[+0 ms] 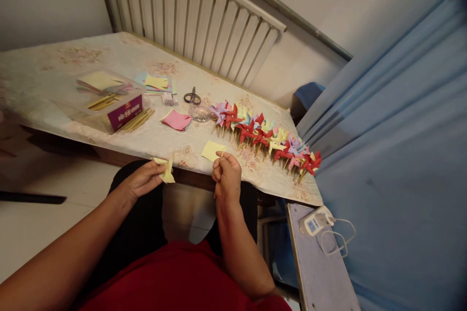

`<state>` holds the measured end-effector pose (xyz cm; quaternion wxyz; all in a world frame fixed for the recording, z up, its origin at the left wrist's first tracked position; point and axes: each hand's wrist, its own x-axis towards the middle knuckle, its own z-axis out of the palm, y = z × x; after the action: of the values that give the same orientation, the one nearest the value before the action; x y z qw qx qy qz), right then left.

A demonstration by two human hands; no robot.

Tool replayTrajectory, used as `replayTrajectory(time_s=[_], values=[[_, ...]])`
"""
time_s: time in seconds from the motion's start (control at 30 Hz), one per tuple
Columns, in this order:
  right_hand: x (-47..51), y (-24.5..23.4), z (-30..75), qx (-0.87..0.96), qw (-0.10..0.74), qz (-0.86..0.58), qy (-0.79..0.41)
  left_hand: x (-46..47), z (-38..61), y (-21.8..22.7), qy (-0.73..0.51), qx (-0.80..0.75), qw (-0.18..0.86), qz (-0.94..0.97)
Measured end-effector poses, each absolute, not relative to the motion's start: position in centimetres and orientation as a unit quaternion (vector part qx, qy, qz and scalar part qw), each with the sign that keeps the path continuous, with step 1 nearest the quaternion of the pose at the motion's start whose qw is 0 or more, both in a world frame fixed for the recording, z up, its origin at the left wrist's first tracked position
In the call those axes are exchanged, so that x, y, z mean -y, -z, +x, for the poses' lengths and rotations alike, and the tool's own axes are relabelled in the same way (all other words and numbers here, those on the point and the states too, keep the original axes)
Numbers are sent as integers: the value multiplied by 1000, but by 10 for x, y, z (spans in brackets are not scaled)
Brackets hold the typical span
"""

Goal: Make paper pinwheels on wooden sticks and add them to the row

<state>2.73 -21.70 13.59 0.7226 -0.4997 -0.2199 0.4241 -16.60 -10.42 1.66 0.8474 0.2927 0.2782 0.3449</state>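
Note:
My left hand (pixel 144 178) is closed on a folded yellow paper pinwheel (pixel 166 168) at the near edge of the table (pixel 54 73). My right hand (pixel 226 171) is closed in a pinch with its fingertips at a yellow paper square (pixel 212 150) lying on the table; what the pinch holds is too small to make out. A long row of finished pinwheels (pixel 266 136) in red, yellow, pink and blue lies to the right of my hands.
A clear box (pixel 109 99) with paper and sticks, loose wooden sticks (pixel 138 120), pink paper squares (pixel 177 120), a paper stack (pixel 156 82), scissors (pixel 192 97) and a small glass dish (pixel 200 113) lie on the table. A radiator (pixel 189 14) stands behind. A white device with cable (pixel 315 222) rests on a stool.

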Motion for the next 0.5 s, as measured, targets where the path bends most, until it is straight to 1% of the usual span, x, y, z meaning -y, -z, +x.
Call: replayTrajectory(time_s=[0.5], values=[[219, -133, 32, 225, 725, -486, -433, 105, -164, -14, -344, -280, 855, 270]])
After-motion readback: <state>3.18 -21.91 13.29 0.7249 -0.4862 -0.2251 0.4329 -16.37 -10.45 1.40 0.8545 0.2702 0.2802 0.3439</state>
